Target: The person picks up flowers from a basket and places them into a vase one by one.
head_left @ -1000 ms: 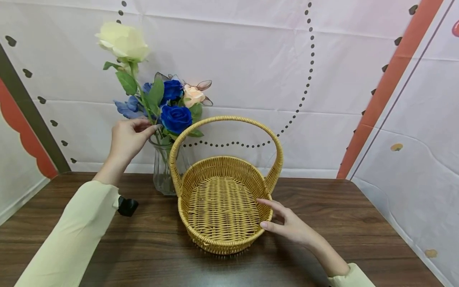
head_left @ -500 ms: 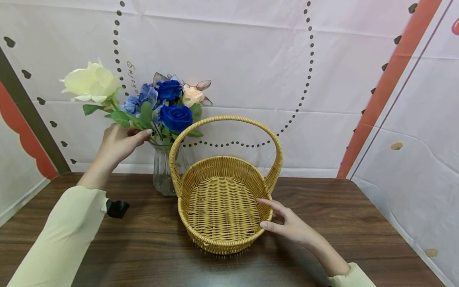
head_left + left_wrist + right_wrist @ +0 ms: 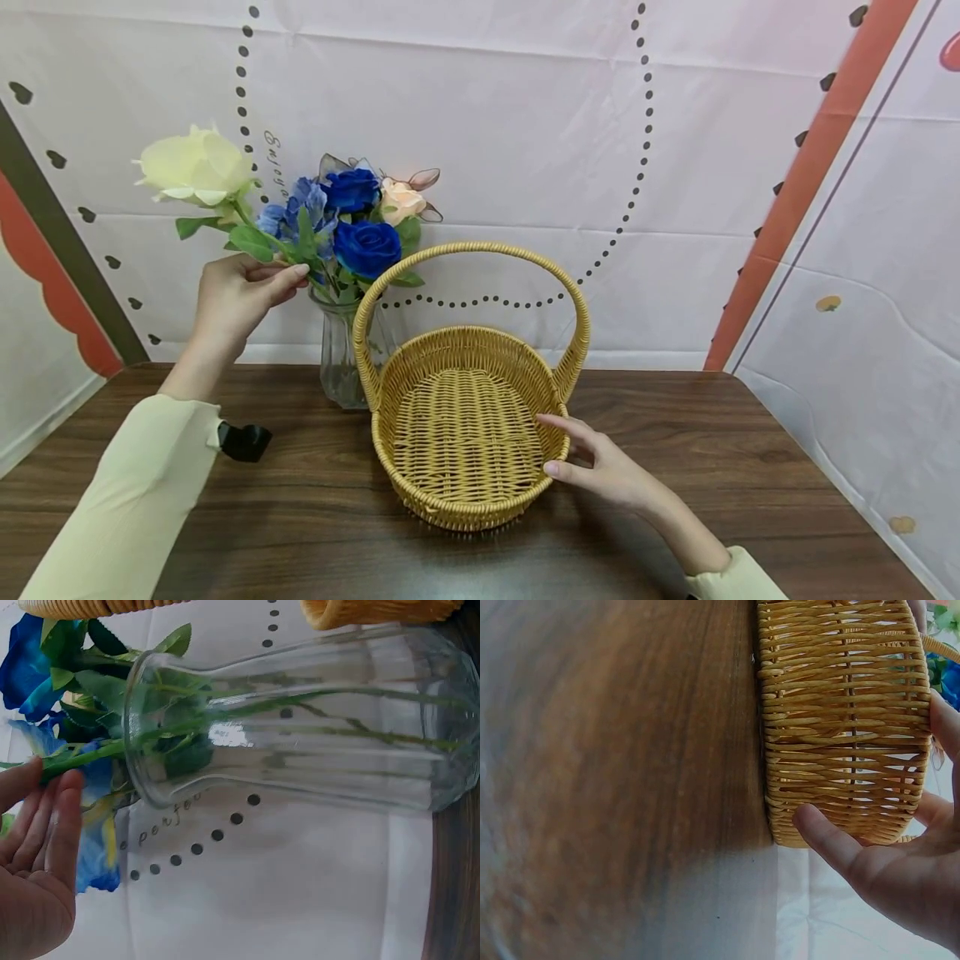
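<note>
My left hand (image 3: 236, 300) pinches the green stem (image 3: 82, 759) of a cream rose (image 3: 197, 167) between thumb and fingers, just above the mouth of a ribbed clear glass vase (image 3: 341, 358). The rose leans to the left, and its stem runs down into the vase in the left wrist view. My right hand (image 3: 611, 471) holds the right rim of a golden wicker basket (image 3: 465, 433), with fingertips over the rim. In the right wrist view a finger (image 3: 825, 832) lies along the basket's outer wall. Nothing lies inside the basket.
Blue roses (image 3: 367, 248), pale blue flowers (image 3: 303, 212) and a peach rose (image 3: 401, 200) also stand in the vase. The basket's tall handle (image 3: 472, 247) arches up in front of the vase's right side. A printed cloth backdrop (image 3: 480, 150) hangs behind the brown wooden table (image 3: 675, 433).
My left hand has moved left and slightly down, tipping the cream rose from nearly upright to leaning left. The last half second shows little movement. My right hand and the basket stay put.
</note>
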Action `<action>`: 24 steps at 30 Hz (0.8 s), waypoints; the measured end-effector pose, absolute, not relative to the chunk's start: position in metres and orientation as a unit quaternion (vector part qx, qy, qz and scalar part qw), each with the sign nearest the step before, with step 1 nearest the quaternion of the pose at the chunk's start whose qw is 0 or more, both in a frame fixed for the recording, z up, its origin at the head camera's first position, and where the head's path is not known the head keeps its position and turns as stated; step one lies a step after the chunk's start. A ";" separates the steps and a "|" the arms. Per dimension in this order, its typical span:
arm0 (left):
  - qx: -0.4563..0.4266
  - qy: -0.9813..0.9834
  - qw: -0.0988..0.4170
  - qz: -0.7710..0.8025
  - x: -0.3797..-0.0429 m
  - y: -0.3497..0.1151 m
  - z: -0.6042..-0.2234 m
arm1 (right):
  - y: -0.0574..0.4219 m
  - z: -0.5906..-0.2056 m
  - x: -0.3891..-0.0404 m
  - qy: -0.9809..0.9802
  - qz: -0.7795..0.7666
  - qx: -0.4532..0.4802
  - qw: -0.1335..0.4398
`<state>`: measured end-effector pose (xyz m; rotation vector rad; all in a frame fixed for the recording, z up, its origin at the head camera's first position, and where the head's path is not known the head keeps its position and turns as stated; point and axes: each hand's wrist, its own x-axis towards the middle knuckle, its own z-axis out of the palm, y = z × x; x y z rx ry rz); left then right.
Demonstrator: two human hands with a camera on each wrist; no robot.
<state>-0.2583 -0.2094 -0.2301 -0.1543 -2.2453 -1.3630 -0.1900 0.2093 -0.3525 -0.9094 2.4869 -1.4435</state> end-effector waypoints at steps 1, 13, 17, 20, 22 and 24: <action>-0.057 -0.817 0.263 -0.510 -0.259 -0.208 -0.231 | 0.209 -0.353 -0.190 0.823 -0.477 -0.301 0.062; -0.045 -0.885 0.302 -0.352 -0.263 -0.196 -0.235 | 0.210 -0.353 -0.191 0.825 -0.470 -0.309 0.055; -0.047 -0.891 0.308 -0.330 -0.263 -0.193 -0.236 | 0.210 -0.353 -0.191 0.823 -0.472 -0.312 0.054; -0.053 -0.898 0.309 -0.308 -0.261 -0.192 -0.236 | 0.210 -0.354 -0.191 0.821 -0.474 -0.312 0.055; -0.059 -0.904 0.306 -0.294 -0.260 -0.193 -0.235 | 0.210 -0.353 -0.191 0.821 -0.475 -0.311 0.056; -0.063 -0.909 0.303 -0.281 -0.258 -0.195 -0.235 | 0.210 -0.353 -0.191 0.821 -0.476 -0.310 0.058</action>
